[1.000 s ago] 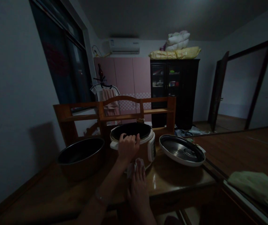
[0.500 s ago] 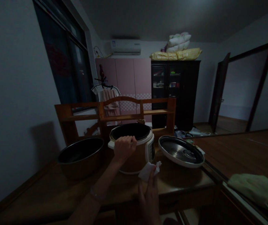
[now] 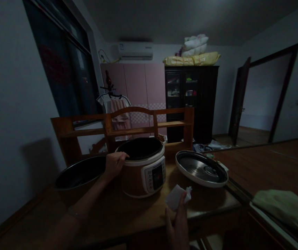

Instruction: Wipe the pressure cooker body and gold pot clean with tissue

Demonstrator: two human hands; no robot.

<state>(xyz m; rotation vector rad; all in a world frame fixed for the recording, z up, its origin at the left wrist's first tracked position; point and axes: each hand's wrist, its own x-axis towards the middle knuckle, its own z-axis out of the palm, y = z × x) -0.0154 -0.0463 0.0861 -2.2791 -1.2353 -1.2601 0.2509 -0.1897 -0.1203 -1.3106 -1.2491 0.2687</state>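
Left hand (image 3: 114,163) is on the near-left rim of the open rice cooker (image 3: 143,172), fingers (image 3: 120,157) curled over the edge and gripping it. The cooker stands upright mid-tabletop (image 3: 117,217), lid off, control panel (image 3: 156,176) turned toward the right front.

Right hand (image 3: 178,224) is low at the frame bottom. Its fingers, pressed together and pointing up, pinch a crumpled white tissue (image 3: 177,196). The tissue is near the cooker's right front but not touching it.

The lid (image 3: 201,169) lies upturned on the tabletop just right of the cooker. The dark inner pot (image 3: 79,173) sits on the left, close to the left forearm. A wooden shelf rack (image 3: 138,125) stands behind, and a green cloth (image 3: 287,207) lies far right on another surface.

Judgement: this looks like wiping the cooker's outer shell with the body steadied.
- The left grip on the rim should be firm so the body does not slide or spin under the rubbing.
- Bunch the tissue so a flat face meets the shell rather than a loose corner.
- Use light pressure over the panel buttons.
- Mind the lid edge close to the right wrist's path.
- Lighting is dim, so dirt on the shell cannot be judged.
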